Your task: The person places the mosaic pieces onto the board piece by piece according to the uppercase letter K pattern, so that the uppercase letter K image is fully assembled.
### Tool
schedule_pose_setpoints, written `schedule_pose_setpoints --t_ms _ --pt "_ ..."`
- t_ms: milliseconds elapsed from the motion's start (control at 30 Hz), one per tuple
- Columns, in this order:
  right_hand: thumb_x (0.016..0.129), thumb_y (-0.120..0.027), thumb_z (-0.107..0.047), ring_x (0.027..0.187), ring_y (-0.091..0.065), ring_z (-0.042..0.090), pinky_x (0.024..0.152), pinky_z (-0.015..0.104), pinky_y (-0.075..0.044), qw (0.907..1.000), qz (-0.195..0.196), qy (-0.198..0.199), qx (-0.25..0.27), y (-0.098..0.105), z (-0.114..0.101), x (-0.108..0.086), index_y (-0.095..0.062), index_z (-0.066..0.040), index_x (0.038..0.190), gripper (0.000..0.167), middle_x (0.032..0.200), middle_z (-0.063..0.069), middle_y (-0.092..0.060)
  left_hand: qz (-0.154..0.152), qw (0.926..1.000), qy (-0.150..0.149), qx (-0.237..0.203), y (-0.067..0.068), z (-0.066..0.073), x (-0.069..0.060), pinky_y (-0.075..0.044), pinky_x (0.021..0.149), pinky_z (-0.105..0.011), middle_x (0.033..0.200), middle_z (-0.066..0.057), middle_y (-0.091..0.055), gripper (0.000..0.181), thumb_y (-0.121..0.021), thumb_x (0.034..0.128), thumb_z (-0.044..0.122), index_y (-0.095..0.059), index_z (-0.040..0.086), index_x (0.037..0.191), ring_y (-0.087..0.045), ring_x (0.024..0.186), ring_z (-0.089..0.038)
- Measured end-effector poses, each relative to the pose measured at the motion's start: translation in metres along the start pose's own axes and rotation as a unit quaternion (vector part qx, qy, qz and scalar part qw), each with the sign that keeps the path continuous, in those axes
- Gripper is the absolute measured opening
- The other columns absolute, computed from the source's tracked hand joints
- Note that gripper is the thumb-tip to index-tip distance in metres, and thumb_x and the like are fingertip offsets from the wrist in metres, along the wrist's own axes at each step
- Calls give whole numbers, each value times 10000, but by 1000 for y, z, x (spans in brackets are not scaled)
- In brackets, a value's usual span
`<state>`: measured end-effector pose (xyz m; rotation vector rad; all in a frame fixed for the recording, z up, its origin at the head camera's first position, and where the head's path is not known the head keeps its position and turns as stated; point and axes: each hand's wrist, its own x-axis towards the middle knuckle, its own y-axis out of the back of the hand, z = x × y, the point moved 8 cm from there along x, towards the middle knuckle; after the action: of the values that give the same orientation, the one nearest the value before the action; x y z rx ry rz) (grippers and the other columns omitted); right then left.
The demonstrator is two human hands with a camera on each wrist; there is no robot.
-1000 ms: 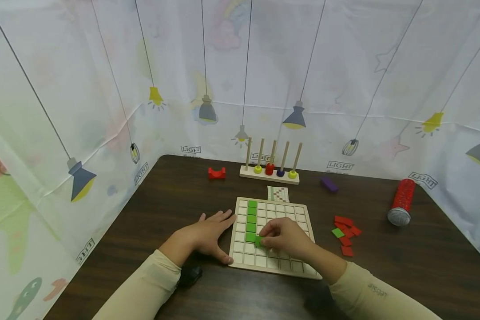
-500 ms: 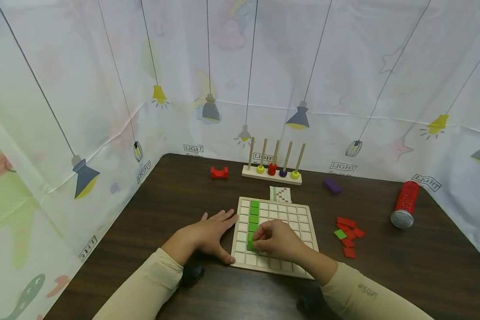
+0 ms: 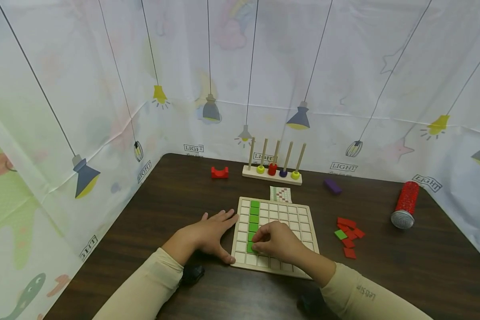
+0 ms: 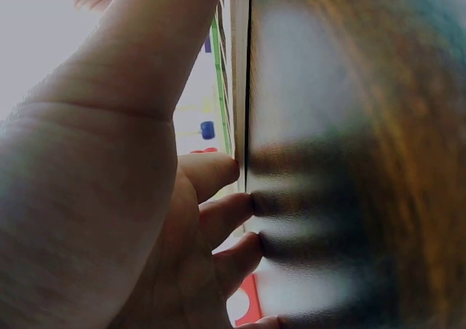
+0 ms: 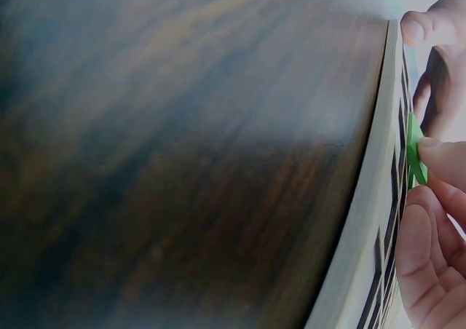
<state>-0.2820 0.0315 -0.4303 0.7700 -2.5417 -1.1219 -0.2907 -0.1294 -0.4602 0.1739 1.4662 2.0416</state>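
Note:
A wooden grid board point(image 3: 272, 266) lies on the dark table, with green square tiles point(image 3: 254, 218) in a line down its second column from the left. My right hand point(image 3: 279, 242) pinches a green tile point(image 5: 416, 154) at the near end of that line. In the right wrist view this tile leans slightly, thumb and fingers at its edge. My left hand point(image 3: 208, 235) lies spread along the board's left side, its thumb at the near corner and its fingertips point(image 4: 240, 198) touching the edge. Part of the grid is hidden under my right hand.
Right of the board lie several red tiles point(image 3: 346, 222) and one green tile point(image 3: 340, 234). Behind it are a pattern card point(image 3: 280, 194), a peg stand with coloured beads point(image 3: 271, 175), a red arch block point(image 3: 220, 172) and a purple block point(image 3: 332, 186). A red microphone point(image 3: 405, 204) lies far right.
My right hand has carried the green tile a little left and toward me, from beside the green line to its near end. My left hand stays at the board's edge.

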Motion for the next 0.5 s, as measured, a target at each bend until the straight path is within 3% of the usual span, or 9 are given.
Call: schedule_pose_setpoints --t_ms 300,500 --pt "881 -820 -155 752 -654 64 689 310 -532 9999 56 117 -67 3 2 -3 -797 -138 896 32 818 -124 -709 -55 10000 11 13 -1 0 0 -77 1185 -615 1705 -21 -78 1219 -807 744 684 -150 219 1659 -65 1552 -245" --pt "906 -799 -182 777 -647 86 717 313 -532 9995 298 -37 -78 24 15 -10 -806 -125 935 64 851 -104 -710 -36 10000 7 33 1 1 0 -82 1183 -620 1705 -29 -91 1214 -809 746 679 -161 211 1658 -76 1552 -257"
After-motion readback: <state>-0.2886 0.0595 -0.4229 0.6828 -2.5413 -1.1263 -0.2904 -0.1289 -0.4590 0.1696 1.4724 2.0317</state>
